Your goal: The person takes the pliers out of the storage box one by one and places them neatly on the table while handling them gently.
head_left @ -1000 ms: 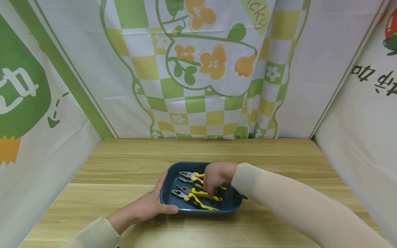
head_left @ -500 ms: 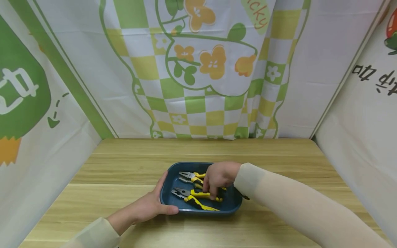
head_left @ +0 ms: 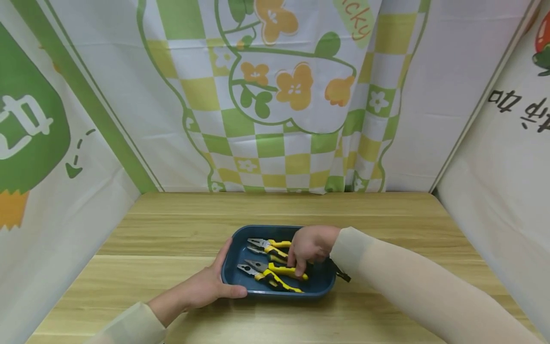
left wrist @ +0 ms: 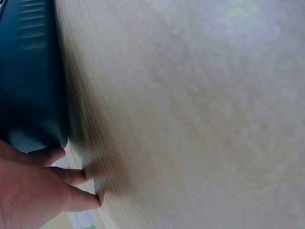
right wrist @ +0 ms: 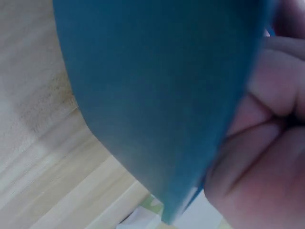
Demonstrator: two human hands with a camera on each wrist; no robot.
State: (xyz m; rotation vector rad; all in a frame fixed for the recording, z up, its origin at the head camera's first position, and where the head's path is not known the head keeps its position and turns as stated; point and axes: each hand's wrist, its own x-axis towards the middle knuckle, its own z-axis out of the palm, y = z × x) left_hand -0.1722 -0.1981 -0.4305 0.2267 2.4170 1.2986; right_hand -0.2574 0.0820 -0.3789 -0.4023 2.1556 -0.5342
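Note:
A dark blue tray (head_left: 279,292) stands on the table. My left hand (head_left: 206,286) grips its left end, thumb on the near rim and fingers along the side. In the left wrist view some fingertips of that hand (left wrist: 43,191) reach the tabletop beside the tray wall (left wrist: 33,86). Several pliers with yellow and black handles lie inside, jaws to the left. My right hand (head_left: 311,246) reaches in from the right, its curled fingers at the handle of the dark-nosed pliers (head_left: 281,270). Nearer me lie silver-nosed pliers (head_left: 277,283); others (head_left: 270,246) lie at the back.
The wooden table (head_left: 172,239) runs back to a checked, flowered curtain (head_left: 275,157). Printed white cloth walls rise on the left (head_left: 107,157) and right (head_left: 494,181). A dark strap (head_left: 341,272) hangs from the right wrist over the tray's right rim.
My right hand has slid slightly right inside the tray, showing more of the rear handles. The noses of the two nearer pliers shifted a little. My left hand and the tray stayed put.

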